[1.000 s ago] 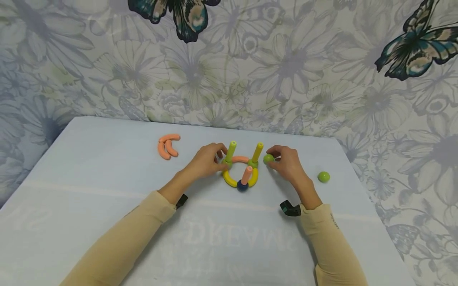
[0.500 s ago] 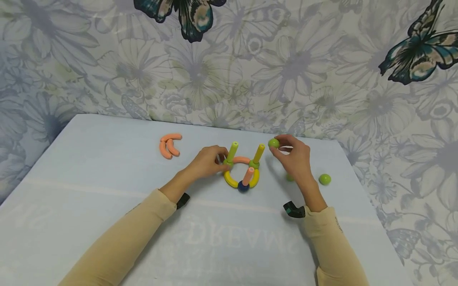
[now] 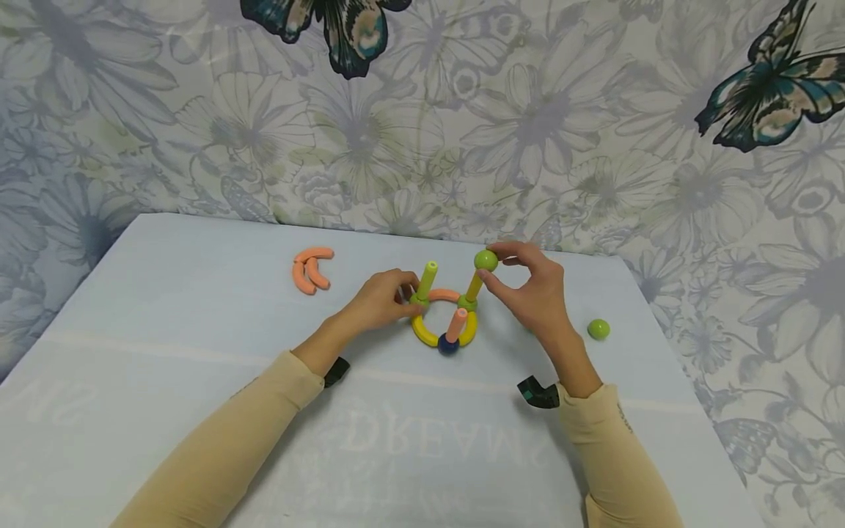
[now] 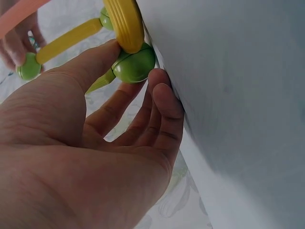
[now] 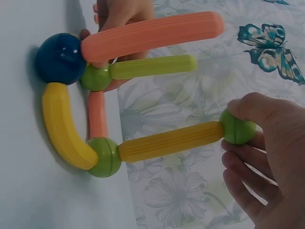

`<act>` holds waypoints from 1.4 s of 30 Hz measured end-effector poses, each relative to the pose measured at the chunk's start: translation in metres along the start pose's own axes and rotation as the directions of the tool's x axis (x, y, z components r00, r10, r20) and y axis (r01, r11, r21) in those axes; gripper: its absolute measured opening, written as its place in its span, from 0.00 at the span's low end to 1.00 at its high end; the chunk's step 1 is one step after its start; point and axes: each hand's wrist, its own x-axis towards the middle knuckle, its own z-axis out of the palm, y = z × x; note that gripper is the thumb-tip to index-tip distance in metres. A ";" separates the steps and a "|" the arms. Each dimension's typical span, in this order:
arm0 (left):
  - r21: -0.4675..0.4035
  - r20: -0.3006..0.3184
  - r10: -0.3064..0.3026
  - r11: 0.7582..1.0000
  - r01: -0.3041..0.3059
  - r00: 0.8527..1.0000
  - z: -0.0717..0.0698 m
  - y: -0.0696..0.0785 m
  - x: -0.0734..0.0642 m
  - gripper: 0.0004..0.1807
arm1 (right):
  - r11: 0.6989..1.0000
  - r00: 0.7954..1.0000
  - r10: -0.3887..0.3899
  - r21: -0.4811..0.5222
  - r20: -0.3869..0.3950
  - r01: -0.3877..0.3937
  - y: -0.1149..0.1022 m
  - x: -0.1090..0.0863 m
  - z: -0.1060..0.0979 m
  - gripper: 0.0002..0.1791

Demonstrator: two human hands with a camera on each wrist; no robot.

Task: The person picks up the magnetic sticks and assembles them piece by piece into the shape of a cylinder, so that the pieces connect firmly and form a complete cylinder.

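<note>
A ring of curved rods and balls lies on the table, with a yellow curved rod (image 5: 66, 126), a salmon curved rod (image 5: 97, 114) and a dark blue ball (image 5: 60, 58). Straight rods stand up from its balls: salmon (image 3: 456, 325), light green (image 3: 428, 280) and yellow (image 5: 171, 141). My left hand (image 3: 385, 297) pinches the green ball (image 4: 135, 66) under the light green rod. With thumb and fingers, my right hand (image 3: 531, 290) holds another green ball (image 5: 237, 128) against the yellow rod's top end. Whether the two are joined I cannot tell.
Several salmon curved rods (image 3: 311, 270) lie in a group at the back left of the white table (image 3: 198, 308). A loose green ball (image 3: 598, 329) sits to the right. One more is almost hidden by my right wrist. A patterned wall (image 3: 422, 147) stands behind the table.
The right hand has lifted its green ball off the right side and brought it left onto the yellow rod's top. The left hand has stayed at the ring's left ball.
</note>
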 end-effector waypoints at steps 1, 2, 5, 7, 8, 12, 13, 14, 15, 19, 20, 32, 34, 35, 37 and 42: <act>0.001 0.002 0.002 1.000 -0.002 1.000 0.000 0.000 0.000 0.14 | 1.000 1.000 0.003 -0.018 0.013 -0.003 0.001 0.000 0.001 0.21; 0.002 0.004 0.003 1.000 -0.003 1.000 0.000 0.000 0.000 0.14 | 1.000 1.000 0.009 -0.026 0.025 -0.008 0.001 -0.001 0.001 0.21; 0.003 0.006 -0.004 1.000 0.004 1.000 0.000 0.001 0.000 0.14 | 1.000 0.999 0.024 -0.014 0.042 -0.023 0.001 -0.001 0.002 0.21; 0.003 0.006 -0.003 1.000 0.003 1.000 0.000 0.002 0.000 0.14 | 1.000 0.998 0.029 -0.010 0.051 -0.028 0.000 -0.001 0.002 0.21; 0.002 0.006 -0.004 1.000 0.004 1.000 0.000 0.002 0.000 0.14 | 0.999 0.998 0.032 -0.011 0.058 -0.031 0.000 -0.001 0.002 0.21; 0.004 0.007 0.002 1.000 -0.003 1.000 -0.001 0.003 -0.001 0.14 | 0.998 0.996 0.045 -0.036 0.078 -0.042 -0.001 -0.001 0.002 0.22; 0.004 0.008 0.004 1.000 -0.004 1.000 -0.001 0.003 -0.001 0.15 | 0.998 0.995 0.047 -0.042 0.083 -0.043 -0.002 -0.001 0.001 0.22; 0.004 0.008 0.007 1.000 -0.007 1.000 -0.001 0.003 -0.001 0.15 | 0.998 0.995 0.049 -0.046 0.085 -0.046 -0.002 -0.001 0.000 0.22; 0.005 0.009 0.009 1.000 -0.009 1.000 -0.002 0.003 -0.001 0.15 | 0.998 0.995 0.052 -0.049 0.087 -0.048 -0.002 0.000 -0.001 0.23; 0.005 0.007 0.016 1.000 -0.016 1.000 -0.002 0.002 -0.001 0.15 | 0.997 0.996 0.063 -0.041 0.063 -0.060 -0.001 0.001 -0.007 0.18; 0.006 0.006 0.016 1.000 -0.016 1.000 -0.002 0.002 -0.001 0.15 | 0.997 0.996 0.069 -0.043 0.053 -0.067 -0.001 0.002 -0.009 0.16; -0.026 -0.037 0.012 1.000 -0.013 0.999 0.002 0.001 -0.002 0.13 | 0.936 0.926 0.321 -0.217 0.200 -0.278 0.009 -0.001 -0.032 0.18; -0.036 -0.052 -0.003 0.999 0.001 0.999 0.002 0.001 -0.001 0.13 | 0.903 0.871 0.401 -0.286 0.285 -0.322 0.012 -0.001 -0.039 0.19; -0.042 -0.059 -0.013 0.999 0.010 0.998 0.002 0.000 -0.001 0.13 | 0.883 0.834 0.442 -0.327 0.330 -0.338 0.014 -0.001 -0.043 0.21; -0.052 -0.072 -0.037 0.998 0.033 0.997 0.002 0.000 -0.001 0.14 | 0.842 0.746 0.518 -0.401 0.417 -0.361 0.017 -0.002 -0.051 0.24; -0.044 -0.083 -0.067 0.997 0.064 0.994 0.000 -0.002 -0.002 0.15 | 0.785 0.544 0.615 -0.511 0.571 -0.351 0.024 -0.002 -0.063 0.31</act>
